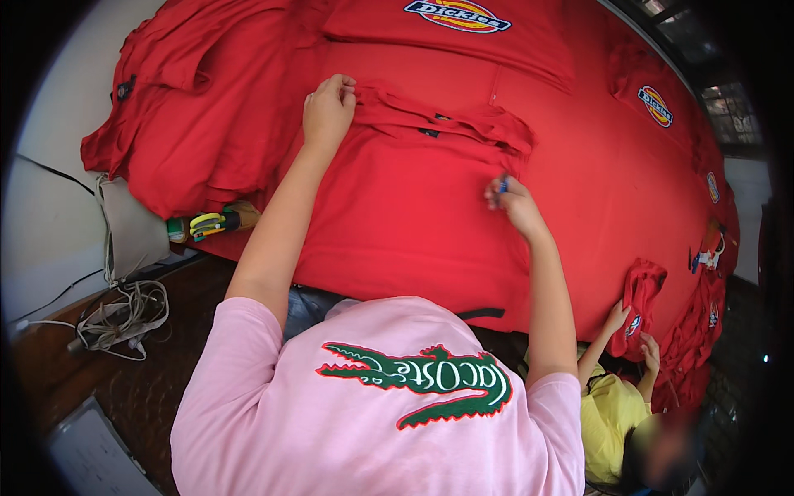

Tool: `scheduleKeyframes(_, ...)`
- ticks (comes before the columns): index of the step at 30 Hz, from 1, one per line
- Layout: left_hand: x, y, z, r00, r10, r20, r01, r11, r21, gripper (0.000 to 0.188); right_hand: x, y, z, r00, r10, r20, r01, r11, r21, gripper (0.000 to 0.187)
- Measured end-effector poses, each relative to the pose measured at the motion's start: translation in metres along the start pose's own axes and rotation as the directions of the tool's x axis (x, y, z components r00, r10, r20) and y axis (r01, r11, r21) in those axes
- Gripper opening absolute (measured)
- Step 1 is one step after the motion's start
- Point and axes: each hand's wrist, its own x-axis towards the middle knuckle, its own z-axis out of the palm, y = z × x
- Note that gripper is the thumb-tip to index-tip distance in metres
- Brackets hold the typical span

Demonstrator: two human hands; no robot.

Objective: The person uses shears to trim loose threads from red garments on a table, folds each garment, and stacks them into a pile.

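Note:
A red shirt (405, 202) lies spread on the red-covered table in front of me, its collar end with small black labels on the far side. At its far left corner, my left hand (329, 114) is closed, with the fingers pinching the edge of the cloth. My right hand (517, 207) is over the right part of the shirt, its fingers closed around a small blue tool (503, 187). The tool's kind is too small and blurred to make out. More red shirts lie beyond, one with a colourful printed emblem (459, 16).
A heap of red shirts (223, 91) covers the table's left side. Below it sit a yellow-and-black object (208, 224) and a bundle of cables (128, 314). At the lower right, a person in a yellow top (612, 422) handles a red garment (643, 289).

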Motion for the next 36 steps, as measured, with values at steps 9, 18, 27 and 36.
scheduleKeyframes(9, -0.042, -0.012, 0.002, 0.804, 0.168, 0.571, -0.099, 0.984, -0.151, 0.043, 0.103, -0.118, -0.087, 0.635, -0.423, -0.646, 0.581, 0.813, 0.04, 0.011)
scheduleKeyframes(18, 0.006, -0.019, 0.04, 0.983, 0.099, 0.156, -0.096, 0.995, -0.029, 0.042, 0.099, -0.072, -0.047, 0.682, -0.596, -0.425, 0.194, 0.707, -0.68, 0.02)
scheduleKeyframes(27, 0.03, 0.055, 0.104, 0.916, 0.268, 0.298, -0.17, 0.933, -0.317, 0.018, 0.113, -0.073, 0.041, 0.765, -0.492, -0.417, 0.362, 0.863, -0.352, 0.028)
scheduleKeyframes(36, 0.044, 0.07, 0.104, 0.545, -0.015, 0.838, 0.659, 0.626, -0.418, 0.027, 0.083, -0.052, 0.087, 0.813, -0.368, -0.451, 0.198, 0.903, -0.381, 0.022)
